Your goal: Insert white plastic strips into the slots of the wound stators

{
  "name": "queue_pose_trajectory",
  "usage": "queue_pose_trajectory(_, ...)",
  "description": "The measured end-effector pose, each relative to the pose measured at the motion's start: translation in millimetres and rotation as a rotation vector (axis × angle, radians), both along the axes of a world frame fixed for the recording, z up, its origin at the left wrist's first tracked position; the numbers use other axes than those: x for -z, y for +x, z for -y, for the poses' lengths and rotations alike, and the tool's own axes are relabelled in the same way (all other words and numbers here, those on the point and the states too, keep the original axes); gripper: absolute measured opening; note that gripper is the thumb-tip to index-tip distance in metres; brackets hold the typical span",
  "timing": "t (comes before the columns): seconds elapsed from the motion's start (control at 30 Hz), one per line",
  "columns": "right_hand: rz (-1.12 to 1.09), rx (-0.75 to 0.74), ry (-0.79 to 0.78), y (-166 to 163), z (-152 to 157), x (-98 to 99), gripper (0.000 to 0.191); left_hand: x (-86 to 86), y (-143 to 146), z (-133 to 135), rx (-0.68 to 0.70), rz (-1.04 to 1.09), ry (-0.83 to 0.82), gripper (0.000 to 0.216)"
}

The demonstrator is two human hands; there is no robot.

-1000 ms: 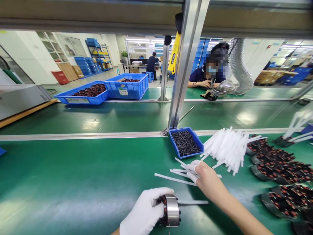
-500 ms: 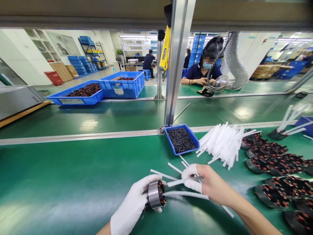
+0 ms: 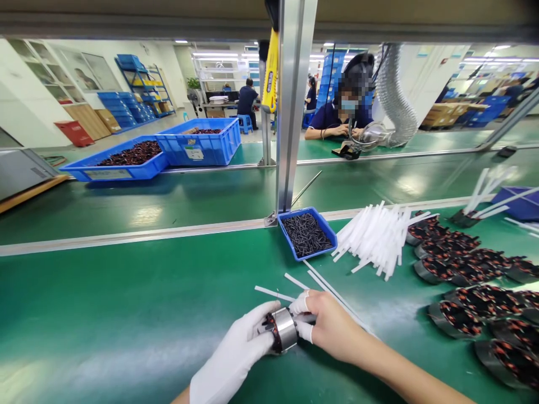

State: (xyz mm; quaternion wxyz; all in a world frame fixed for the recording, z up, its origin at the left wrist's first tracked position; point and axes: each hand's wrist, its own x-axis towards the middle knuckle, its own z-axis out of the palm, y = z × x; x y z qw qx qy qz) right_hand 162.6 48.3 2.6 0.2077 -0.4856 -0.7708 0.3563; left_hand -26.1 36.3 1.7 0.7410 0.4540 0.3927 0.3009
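Near the front edge of the green worktop (image 3: 126, 303), head view, a wound core (image 3: 283, 330) is gripped round its metal band by the gloved left hand (image 3: 236, 353). Its open end is turned rightward, evidently to present it to the right hand (image 3: 332, 331). That hand's capped fingertips (image 3: 304, 332) are pinched against the core's end; whether a strip is held cannot be told. Loose strips (image 3: 273, 293), a strip pile (image 3: 374, 238), a blue tray (image 3: 316, 253) and further cores (image 3: 458, 264) are laid close by on the right.

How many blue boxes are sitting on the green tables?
4. A flat tray and a deeper bin far left, a small tray by the post, one box at the right edge. More may be hidden.
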Motion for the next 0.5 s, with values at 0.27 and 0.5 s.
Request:
queue_pose_trajectory(0.27, 0.025, -0.011, -0.008, -5.2, -0.4, -0.1, 0.017, -3.8, 3.9, 2.4, -0.099, -0.223, 0.023, 0.048)
queue_pose_trajectory(0.5, 0.087, -0.017, 0.065, -5.4, 0.4, 11.6, 0.017, -0.3, 2.5, 3.7, -0.097, -0.263, 0.091, 0.046)
